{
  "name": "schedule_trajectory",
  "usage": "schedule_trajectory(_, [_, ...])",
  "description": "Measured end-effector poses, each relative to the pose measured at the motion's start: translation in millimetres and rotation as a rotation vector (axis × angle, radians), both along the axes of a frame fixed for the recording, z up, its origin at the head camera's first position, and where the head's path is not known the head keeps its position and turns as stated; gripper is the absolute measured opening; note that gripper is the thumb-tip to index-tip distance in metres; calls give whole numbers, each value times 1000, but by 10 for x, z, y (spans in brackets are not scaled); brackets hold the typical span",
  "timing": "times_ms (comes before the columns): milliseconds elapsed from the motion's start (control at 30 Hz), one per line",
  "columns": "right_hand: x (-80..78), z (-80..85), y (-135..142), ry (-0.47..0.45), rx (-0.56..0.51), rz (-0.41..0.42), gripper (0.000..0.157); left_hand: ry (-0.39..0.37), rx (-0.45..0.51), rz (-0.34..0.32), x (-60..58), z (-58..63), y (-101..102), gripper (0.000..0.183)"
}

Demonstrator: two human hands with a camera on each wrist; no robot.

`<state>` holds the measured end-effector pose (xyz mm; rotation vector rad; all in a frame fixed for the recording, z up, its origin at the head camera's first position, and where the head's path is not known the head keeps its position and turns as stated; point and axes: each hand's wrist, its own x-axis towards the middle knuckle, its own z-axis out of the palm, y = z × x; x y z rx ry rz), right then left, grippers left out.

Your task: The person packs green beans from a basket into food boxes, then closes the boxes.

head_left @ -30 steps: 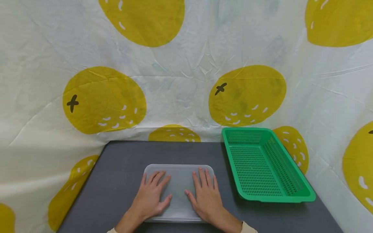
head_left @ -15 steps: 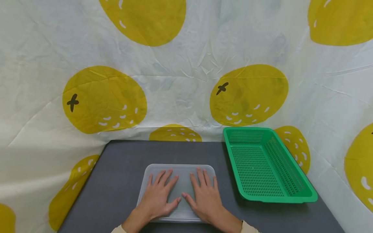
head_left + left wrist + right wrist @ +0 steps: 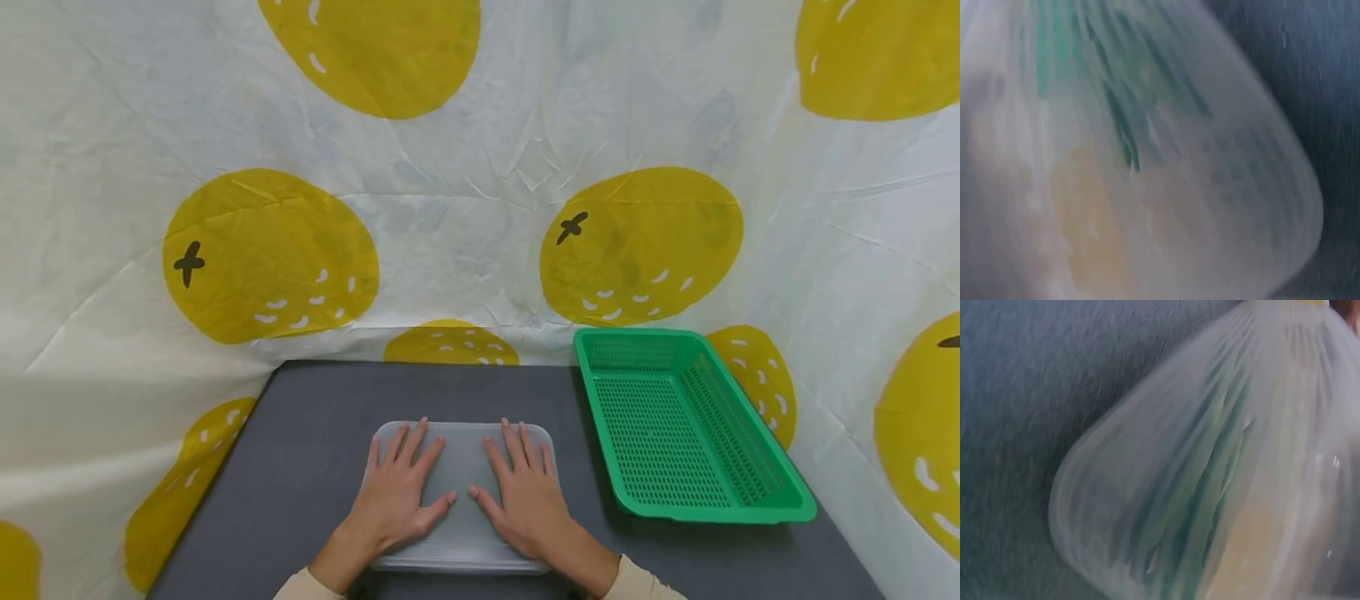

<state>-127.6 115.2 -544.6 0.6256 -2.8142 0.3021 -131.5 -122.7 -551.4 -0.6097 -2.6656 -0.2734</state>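
Observation:
A frosted, rectangular plastic lid-like piece (image 3: 465,454) with rounded corners lies flat on the dark table. On its left part rests my left hand (image 3: 392,496), fingers spread and the fingertips near its far edge. My right hand (image 3: 531,504) lies palm down on the right part, also with spread fingers. The two thumbs point at each other, a small gap apart. Both wrist views are blurred: each shows a rounded corner of the translucent plastic (image 3: 1260,244) with streaks of green and yellow in it. Whether it is a loose lid or a closed box is hard to tell.
A green plastic basket (image 3: 660,433) with slotted walls stands at the table's right side. The dark grey table (image 3: 315,467) runs back to a white curtain (image 3: 457,250) printed with large yellow fruits, which also hangs at both sides.
My left hand slid inward to the right, then back left. Both hands now reach slightly farther toward the back edge of the plastic piece. The basket stays put.

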Motion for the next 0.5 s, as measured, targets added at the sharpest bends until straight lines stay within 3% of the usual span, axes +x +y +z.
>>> schedule_trajectory(267, [-60,22,38,-9,28,-14,76,-8,4,33,-31,-6,-71,76])
schedule_trajectory(500, [-6,13,100,23,50,0,73,-78,-17,33,67,-13,-25,76])
